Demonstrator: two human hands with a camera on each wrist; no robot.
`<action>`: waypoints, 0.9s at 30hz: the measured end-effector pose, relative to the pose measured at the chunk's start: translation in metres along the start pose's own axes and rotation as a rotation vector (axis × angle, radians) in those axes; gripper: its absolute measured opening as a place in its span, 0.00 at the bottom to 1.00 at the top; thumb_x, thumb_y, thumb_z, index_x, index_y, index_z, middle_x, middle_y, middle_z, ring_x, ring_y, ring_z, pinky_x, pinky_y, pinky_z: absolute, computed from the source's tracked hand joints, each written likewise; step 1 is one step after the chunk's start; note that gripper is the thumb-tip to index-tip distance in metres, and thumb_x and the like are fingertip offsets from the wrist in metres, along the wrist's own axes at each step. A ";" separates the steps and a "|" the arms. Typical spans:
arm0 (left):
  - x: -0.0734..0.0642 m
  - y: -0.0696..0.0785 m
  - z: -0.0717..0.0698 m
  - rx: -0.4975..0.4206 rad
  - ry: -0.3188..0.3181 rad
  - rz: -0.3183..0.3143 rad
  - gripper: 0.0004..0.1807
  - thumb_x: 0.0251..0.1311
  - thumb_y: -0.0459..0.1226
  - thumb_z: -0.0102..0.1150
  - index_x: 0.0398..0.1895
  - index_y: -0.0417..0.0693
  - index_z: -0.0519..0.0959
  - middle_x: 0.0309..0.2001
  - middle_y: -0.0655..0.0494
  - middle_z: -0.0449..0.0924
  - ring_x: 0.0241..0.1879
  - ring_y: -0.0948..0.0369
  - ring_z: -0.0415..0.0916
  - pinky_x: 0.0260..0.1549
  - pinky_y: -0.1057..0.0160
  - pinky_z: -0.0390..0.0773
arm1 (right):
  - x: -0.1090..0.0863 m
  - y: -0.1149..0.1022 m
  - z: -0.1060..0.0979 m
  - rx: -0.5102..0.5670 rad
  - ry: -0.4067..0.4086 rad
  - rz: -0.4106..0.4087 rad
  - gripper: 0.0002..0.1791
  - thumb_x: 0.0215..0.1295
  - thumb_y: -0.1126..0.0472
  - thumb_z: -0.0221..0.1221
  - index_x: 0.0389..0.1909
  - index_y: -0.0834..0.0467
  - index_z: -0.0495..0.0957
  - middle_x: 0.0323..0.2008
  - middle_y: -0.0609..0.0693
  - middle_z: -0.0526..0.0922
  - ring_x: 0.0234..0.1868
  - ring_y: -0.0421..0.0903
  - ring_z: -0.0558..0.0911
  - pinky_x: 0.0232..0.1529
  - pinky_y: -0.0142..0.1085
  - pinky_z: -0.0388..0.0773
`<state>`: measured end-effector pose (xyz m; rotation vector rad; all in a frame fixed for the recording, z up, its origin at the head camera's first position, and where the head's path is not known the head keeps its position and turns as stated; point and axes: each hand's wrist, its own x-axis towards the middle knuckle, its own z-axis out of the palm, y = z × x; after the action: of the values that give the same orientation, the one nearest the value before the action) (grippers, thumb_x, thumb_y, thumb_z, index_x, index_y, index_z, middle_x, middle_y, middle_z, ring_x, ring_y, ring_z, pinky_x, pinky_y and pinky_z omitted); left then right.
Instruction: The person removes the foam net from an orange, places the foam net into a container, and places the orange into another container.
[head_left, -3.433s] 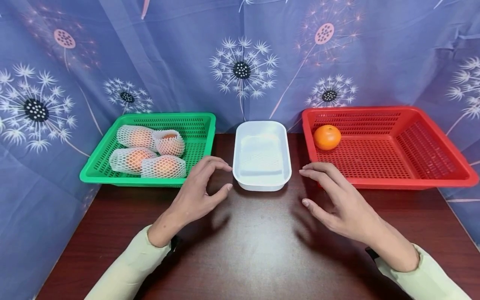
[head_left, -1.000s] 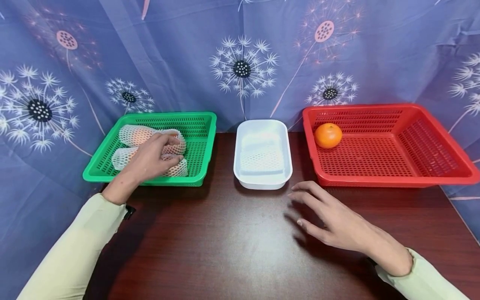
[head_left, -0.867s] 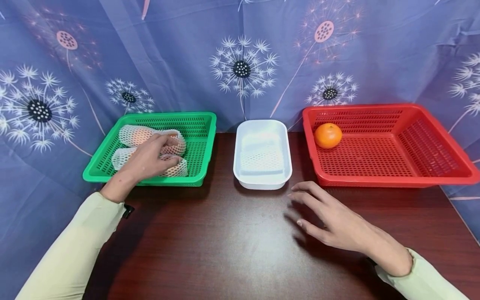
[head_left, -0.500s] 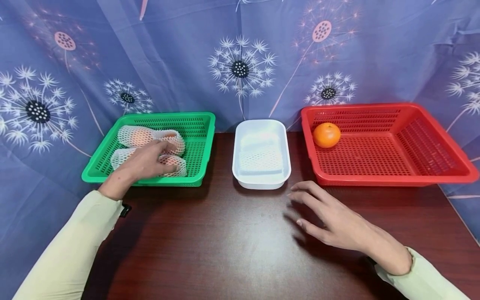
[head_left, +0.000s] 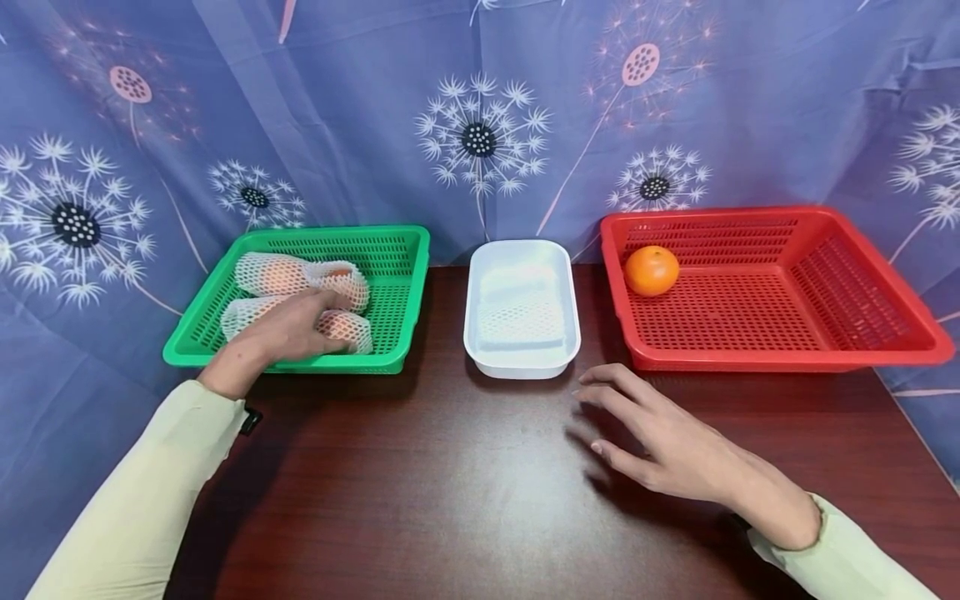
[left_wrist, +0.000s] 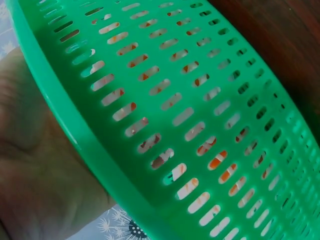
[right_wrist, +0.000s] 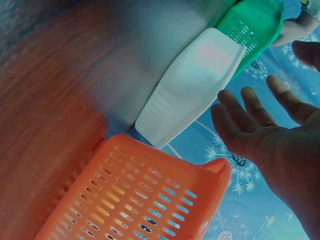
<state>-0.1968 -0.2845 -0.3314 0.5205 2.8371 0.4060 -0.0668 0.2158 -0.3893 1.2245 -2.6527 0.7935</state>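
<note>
a person's left hand (head_left: 291, 327) lies over the front of a green basket (head_left: 378, 362) on the left side of a table (head_left: 480, 500). its thumb and fingers are spread on either side of the front-right fruit (head_left: 352, 327), one of four in white foam netting. whether they clamp it cannot be told; the left wrist view shows mostly the basket's slotted wall. the fruit sits inside the basket, beside the others.

the step in hand looks like taking hold of that fruit. the next move seems to call for a snug, gentle grip on the soft netting, then a lift straight up past the rim.

the right hand (head_left: 671, 442) hovers above the table, fingers apart, holding nothing, near a white tray (head_left: 521, 321) with no fruit in it. to the right, a red basket (head_left: 742, 321) holds one bare orange (head_left: 652, 271) at its left end.

the table is dark reddish wood, glossy under a bright reflection. behind it hangs a blue-violet cloth (head_left: 360, 150) printed with dandelions.
</note>
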 end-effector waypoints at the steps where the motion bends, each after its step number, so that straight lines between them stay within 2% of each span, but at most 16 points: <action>1: 0.001 0.000 0.000 0.007 -0.003 0.002 0.38 0.63 0.48 0.75 0.72 0.40 0.75 0.72 0.38 0.72 0.71 0.39 0.69 0.65 0.35 0.70 | 0.000 0.000 0.000 0.000 0.001 0.000 0.30 0.66 0.58 0.71 0.68 0.47 0.74 0.71 0.45 0.68 0.69 0.42 0.72 0.71 0.25 0.62; 5: 0.002 -0.001 0.000 0.025 -0.013 0.004 0.38 0.62 0.48 0.76 0.71 0.39 0.76 0.72 0.38 0.73 0.71 0.37 0.69 0.66 0.35 0.70 | 0.000 0.000 0.001 0.008 0.008 -0.004 0.30 0.65 0.59 0.71 0.68 0.47 0.75 0.70 0.45 0.69 0.68 0.42 0.72 0.71 0.26 0.62; 12: 0.003 0.001 -0.001 0.005 -0.056 -0.066 0.40 0.62 0.48 0.76 0.74 0.41 0.74 0.75 0.39 0.69 0.72 0.37 0.68 0.65 0.34 0.71 | 0.000 0.000 0.003 0.019 0.009 -0.012 0.32 0.66 0.59 0.71 0.70 0.48 0.74 0.70 0.46 0.69 0.68 0.41 0.72 0.71 0.25 0.62; 22: 0.006 -0.002 0.000 0.018 -0.055 -0.103 0.42 0.61 0.53 0.75 0.73 0.41 0.73 0.69 0.38 0.76 0.63 0.40 0.76 0.57 0.36 0.76 | -0.001 0.000 0.005 -0.006 0.020 -0.016 0.35 0.66 0.57 0.71 0.73 0.50 0.72 0.70 0.48 0.70 0.68 0.42 0.73 0.72 0.25 0.61; 27: 0.005 -0.003 0.002 -0.010 -0.048 -0.108 0.40 0.63 0.52 0.72 0.72 0.39 0.72 0.59 0.38 0.81 0.55 0.44 0.79 0.54 0.39 0.77 | -0.002 0.000 0.006 -0.004 0.025 -0.029 0.35 0.66 0.56 0.71 0.73 0.50 0.72 0.69 0.48 0.71 0.67 0.42 0.73 0.72 0.25 0.60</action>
<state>-0.2017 -0.2853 -0.3348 0.3674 2.8002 0.3823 -0.0651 0.2138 -0.3948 1.2413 -2.6087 0.7941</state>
